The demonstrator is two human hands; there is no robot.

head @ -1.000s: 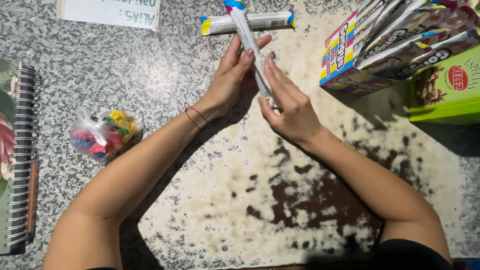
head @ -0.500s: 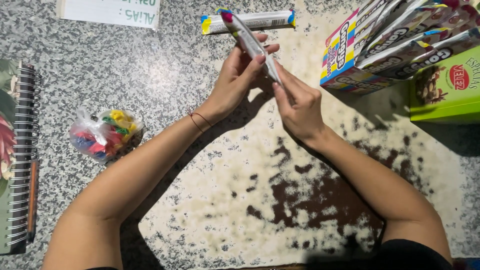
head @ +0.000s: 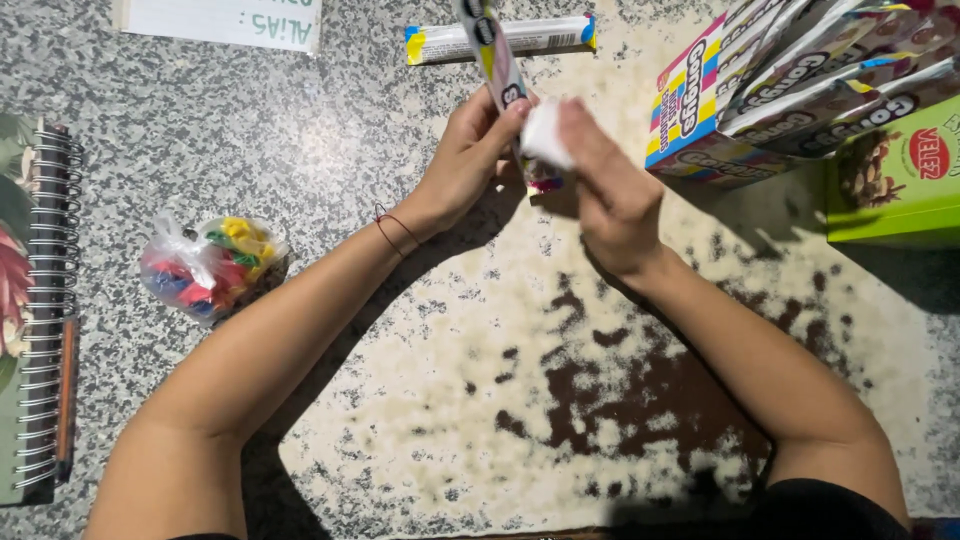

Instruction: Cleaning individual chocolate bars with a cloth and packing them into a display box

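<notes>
- A spiral notebook (head: 35, 310) with a flowered cover lies at the far left edge of the stone counter (head: 300, 120), with a pencil (head: 66, 410) alongside its wire binding; neither is touched.
- A small clear bag of coloured pieces (head: 212, 265) sits knotted shut just right of the notebook, well apart from both hands.
- A white card (head: 225, 18) lies at the top edge, out of reach of the work.
- The left hand (head: 470, 150) is raised over the counter, its fingers closed around a long narrow packet (head: 500, 60) that stands tilted upward from the grip.
- A second packet of the same kind (head: 500, 38) lies flat on the counter behind the held one, apparently unopened.
- The right hand (head: 610, 185) pinches a small white scrap (head: 545, 135) at the lower end of the held packet, thumb and fingers closed on it; it cannot be told whether the scrap is torn free or attached.
- Judging from this, the opening of the held packet looks begun at its bottom end, with nothing yet taken out.
- A striped carton (head: 700, 110) at the right holds many more such packets, fanned out and untouched.
- A green box (head: 895, 180) stands at the far right, beside the carton.
</notes>
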